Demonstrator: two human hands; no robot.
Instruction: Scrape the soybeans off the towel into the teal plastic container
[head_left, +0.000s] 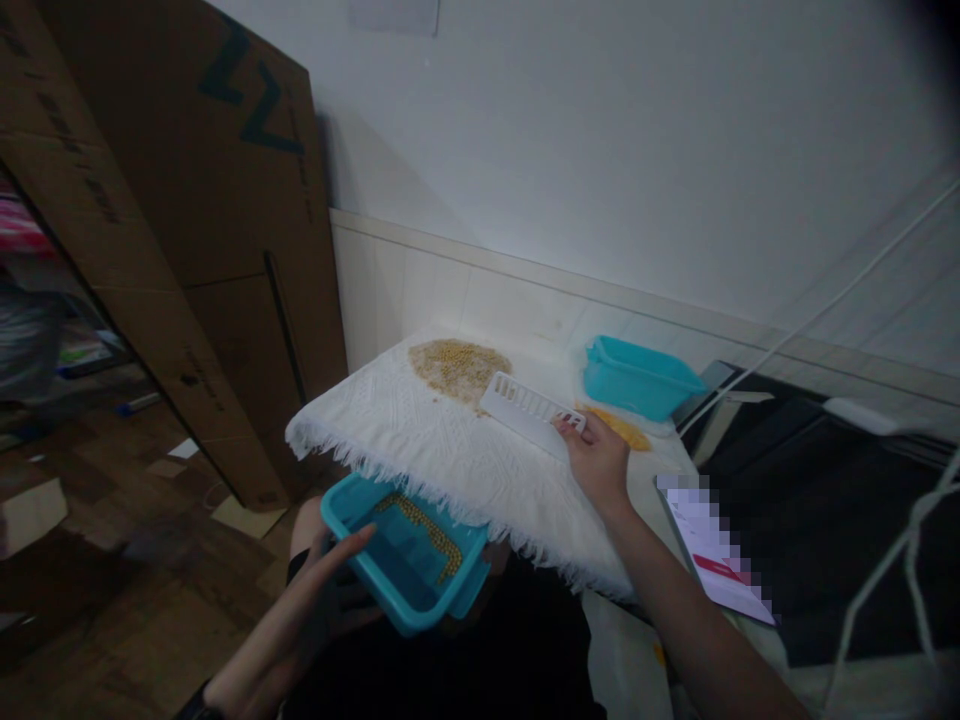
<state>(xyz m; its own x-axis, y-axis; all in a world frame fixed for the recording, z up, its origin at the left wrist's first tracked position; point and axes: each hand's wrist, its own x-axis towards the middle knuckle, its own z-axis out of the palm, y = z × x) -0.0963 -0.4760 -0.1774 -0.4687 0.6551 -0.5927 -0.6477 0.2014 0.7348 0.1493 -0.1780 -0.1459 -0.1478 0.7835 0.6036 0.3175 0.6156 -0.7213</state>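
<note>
My right hand (598, 458) is closed on one end of a white slotted plastic scraper (529, 411) that lies on a white fringed cloth (450, 455). Just beyond the scraper sits a pile of small yellowish beans mixed with grains (458, 366). My left hand (319, 595) holds a turquoise plastic tray (405, 560) from below at the cloth's near edge. The tray is tilted and a row of yellow beans (431, 535) lies inside it. Its fingers are stretched along the tray's side.
A second turquoise tray (637, 375) stands at the back right of the cloth, with a yellow patch (621, 428) beside it. A tall cardboard box (187, 220) leans at the left. A white-and-red booklet (712, 550) and a dark surface (825, 520) lie to the right, crossed by white cables.
</note>
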